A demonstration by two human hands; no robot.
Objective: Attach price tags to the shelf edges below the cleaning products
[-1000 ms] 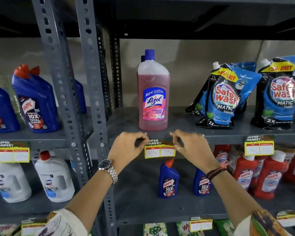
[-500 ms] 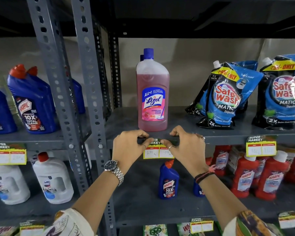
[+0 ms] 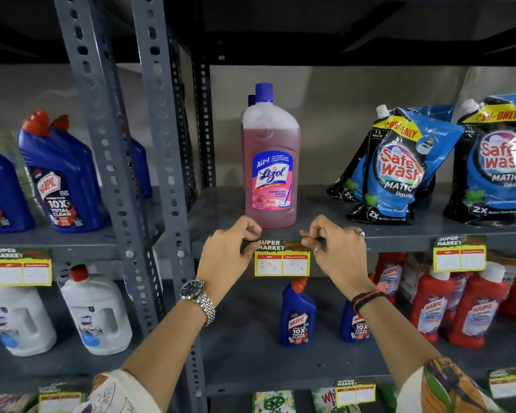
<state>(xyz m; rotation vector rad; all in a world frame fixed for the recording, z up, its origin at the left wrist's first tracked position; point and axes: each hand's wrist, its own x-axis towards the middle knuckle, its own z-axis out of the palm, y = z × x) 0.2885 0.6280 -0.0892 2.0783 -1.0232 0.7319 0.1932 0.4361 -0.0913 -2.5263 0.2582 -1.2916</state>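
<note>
The yellow-bordered paper price tag with a dark green "SUPER MARKET" header (image 3: 282, 258) sits flat against the front lip of the grey metal shelf (image 3: 399, 241), directly at 6 o'clock from the tall pink Lizol floor-cleaner bottle with the blue cap (image 3: 270, 162). Its long axis runs level along the shelf edge, from 9 o'clock to 3 o'clock, and its two white price boxes hang below the lip.

My left hand (image 3: 228, 251) is at the tag's 9 o'clock end, the grip narrow, fingers curled with the tips pinched at the upper left corner of the header. My right hand (image 3: 337, 248) is at the 3 o'clock end, grip also narrow, thumb and forefinger closed on the upper right corner. Both are about equally near; neither has the advantage, since the tag lies squarely between them. Whether the strip behind the header has already stuck to the metal I cannot tell.

As I judge it, the coming move is a press along that level axis, each hand rubbing inward from its own corner so the header seats straight.

Further out at 3 o'clock, another yellow tag (image 3: 459, 255) hangs below the blue Safewash refill pouches (image 3: 399, 165), and at 9 o'clock a third tag (image 3: 21, 268) hangs under the blue Harpic bottles (image 3: 63, 180) on the neighbouring rack.
</note>
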